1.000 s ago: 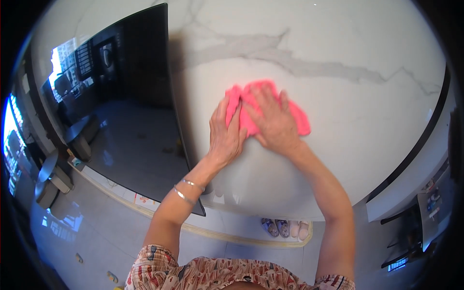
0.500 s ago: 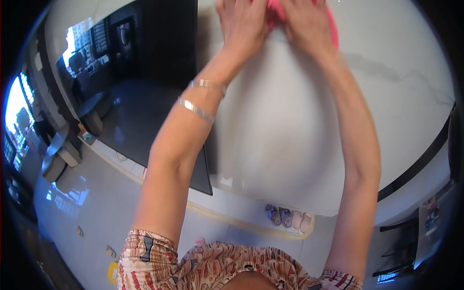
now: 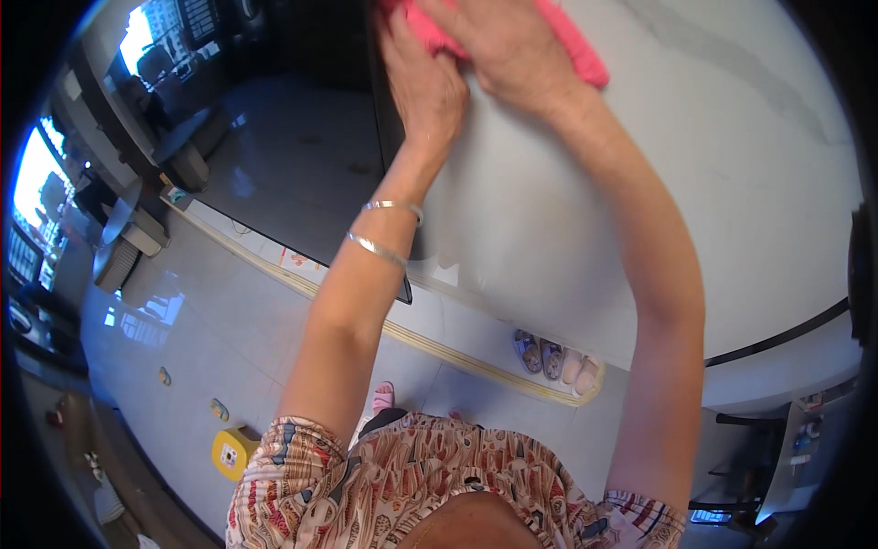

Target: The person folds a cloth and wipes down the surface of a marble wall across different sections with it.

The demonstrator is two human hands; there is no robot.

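Note:
A bright pink cloth (image 3: 582, 53) lies against the white, marbled wall panel (image 3: 713, 183) at the top of the view. Over it my right hand (image 3: 519, 57) is spread and presses it to the panel; the fingertips run toward the upper edge. Beside it, my left hand (image 3: 426, 99) grips the cloth's left part, close to the side edge of a large black television (image 3: 302, 119). Two silver bangles (image 3: 377, 247) circle my left forearm. The far end of the cloth is cut off by the picture's edge.
Below the panel runs a low ledge with a yellowish edge (image 3: 430, 343), where two pairs of slippers (image 3: 540, 355) stand. A yellow stool (image 3: 232, 452) is on the tiled floor at the lower left. Dark chairs (image 3: 745, 457) stand at the lower right.
Both hands and the pink cloth have moved left along the panel, right up to the television's edge. The view has shifted, bringing the yellow stool more into sight.

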